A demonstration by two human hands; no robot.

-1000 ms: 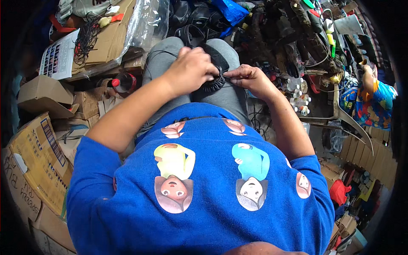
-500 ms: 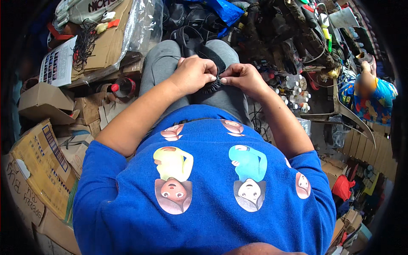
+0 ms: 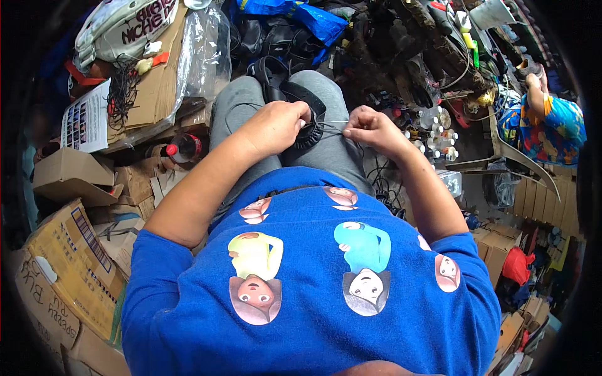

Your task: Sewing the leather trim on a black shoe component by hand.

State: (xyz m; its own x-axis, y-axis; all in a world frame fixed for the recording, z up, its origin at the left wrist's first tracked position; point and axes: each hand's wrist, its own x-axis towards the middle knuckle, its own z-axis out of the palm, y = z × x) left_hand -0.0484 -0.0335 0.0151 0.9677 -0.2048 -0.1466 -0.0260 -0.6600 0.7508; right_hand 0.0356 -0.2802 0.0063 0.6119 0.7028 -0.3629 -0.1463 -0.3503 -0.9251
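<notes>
Head view: a black shoe (image 3: 308,119) rests on the lap at upper centre of the frame, dark, rounded, its rim ridged. The left hand (image 3: 276,125) is closed on its edge; the right hand (image 3: 370,128) pinches a pale thread (image 3: 332,121) drawn taut between the two. A hard pull could likely snap the thread or slip the shoe off the knees. Cardboard boxes (image 3: 69,263) lie lower left, a red-capped bottle (image 3: 182,149) left of the thigh.

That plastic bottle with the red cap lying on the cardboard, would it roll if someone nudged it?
Probably. The bottle is round and lies on its side, so a sideways nudge could roll it, though the cardboard crowding it might stop it. It looks like thin plastic, likely light unless full.
</notes>
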